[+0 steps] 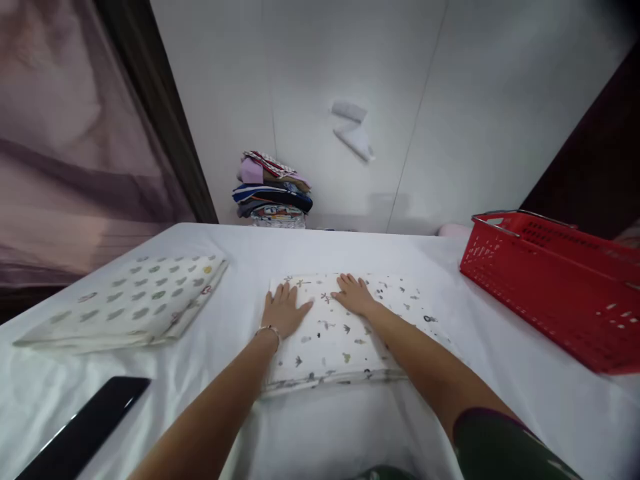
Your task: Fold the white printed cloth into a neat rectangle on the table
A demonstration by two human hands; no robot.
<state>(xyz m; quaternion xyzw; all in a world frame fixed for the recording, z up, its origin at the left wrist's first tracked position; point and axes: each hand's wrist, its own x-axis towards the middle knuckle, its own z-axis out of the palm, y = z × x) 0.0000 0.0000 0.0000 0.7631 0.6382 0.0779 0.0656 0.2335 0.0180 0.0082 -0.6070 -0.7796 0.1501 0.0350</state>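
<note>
White table [320, 250], left hand [283, 311] and right hand [354, 295] flat on folded printed cloth [336, 343], fingers [287, 291] spread, gripping nothing

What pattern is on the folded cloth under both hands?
The folded cloth is white with small scattered grey, green and reddish motifs; head view shows it.

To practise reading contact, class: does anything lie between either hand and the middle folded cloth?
Nothing visible does. The left hand and right hand both lie flat, palms down, directly on the middle folded cloth.
</note>
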